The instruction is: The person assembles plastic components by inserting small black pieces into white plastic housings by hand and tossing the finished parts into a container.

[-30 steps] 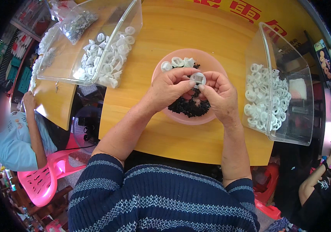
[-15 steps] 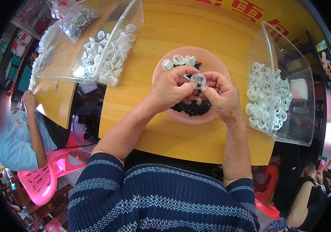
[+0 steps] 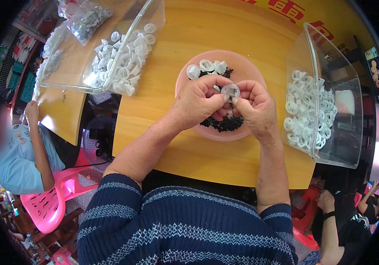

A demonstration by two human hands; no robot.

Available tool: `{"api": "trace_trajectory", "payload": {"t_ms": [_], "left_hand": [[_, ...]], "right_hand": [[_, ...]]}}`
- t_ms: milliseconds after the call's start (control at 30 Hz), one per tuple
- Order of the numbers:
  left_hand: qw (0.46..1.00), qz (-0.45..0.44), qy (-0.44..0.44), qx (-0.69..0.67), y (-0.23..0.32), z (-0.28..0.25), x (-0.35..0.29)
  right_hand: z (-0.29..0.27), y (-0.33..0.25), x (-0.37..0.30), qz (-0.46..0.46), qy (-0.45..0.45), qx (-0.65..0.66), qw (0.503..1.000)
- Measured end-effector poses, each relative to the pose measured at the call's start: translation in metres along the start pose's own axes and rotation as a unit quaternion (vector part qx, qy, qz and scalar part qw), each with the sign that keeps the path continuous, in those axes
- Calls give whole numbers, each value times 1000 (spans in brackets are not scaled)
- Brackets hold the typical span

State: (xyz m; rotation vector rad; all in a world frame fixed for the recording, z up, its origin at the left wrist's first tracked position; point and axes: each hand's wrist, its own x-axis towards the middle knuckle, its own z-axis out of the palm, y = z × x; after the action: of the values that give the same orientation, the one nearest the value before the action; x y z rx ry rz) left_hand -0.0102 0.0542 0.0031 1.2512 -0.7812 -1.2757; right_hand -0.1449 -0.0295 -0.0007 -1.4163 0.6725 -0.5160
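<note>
Holding one small round white plastic cap [image 3: 230,91] between the fingertips of both hands, the person works directly above the pink bowl [image 3: 247,132] at the middle of the wooden counter [image 3: 189,150]. The left hand [image 3: 198,99] pinches the cap's left edge; the right hand [image 3: 253,108] closes on its right edge, thumb and forefinger pressed to it.

Progress, judged from the piles: one piece in hand, many handled or waiting on either side; which pile is finished stock cannot be told.

Containers:
- Pink bowl: a heap of small black parts [image 3: 227,123] under the hands, and a few loose white caps [image 3: 207,67] along its far rim.
- Clear plastic tray, left [image 3: 152,26], overhanging the counter's far left corner: a spread of white caps [image 3: 118,55].
- Clear plastic tray, right [image 3: 331,88], tilted at the counter's right edge: a thick pile of white caps [image 3: 306,112].
- Clear bag [image 3: 88,20], beyond the left tray: small dark pieces, kind unclear.

Nearby: a seated person in a light blue shirt [image 3: 15,163] on a pink chair [image 3: 48,203], left of the counter.
</note>
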Motion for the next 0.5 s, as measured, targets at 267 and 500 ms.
{"api": "trace_trajectory", "payload": {"t_ms": [267, 500], "left_hand": [[1000, -6, 20, -4, 0, 4, 0], [988, -26, -83, -131, 0, -15, 6]], "right_hand": [[1, 1, 3, 17, 15, 32, 999], [-2, -2, 2, 7, -16, 135, 991]]}}
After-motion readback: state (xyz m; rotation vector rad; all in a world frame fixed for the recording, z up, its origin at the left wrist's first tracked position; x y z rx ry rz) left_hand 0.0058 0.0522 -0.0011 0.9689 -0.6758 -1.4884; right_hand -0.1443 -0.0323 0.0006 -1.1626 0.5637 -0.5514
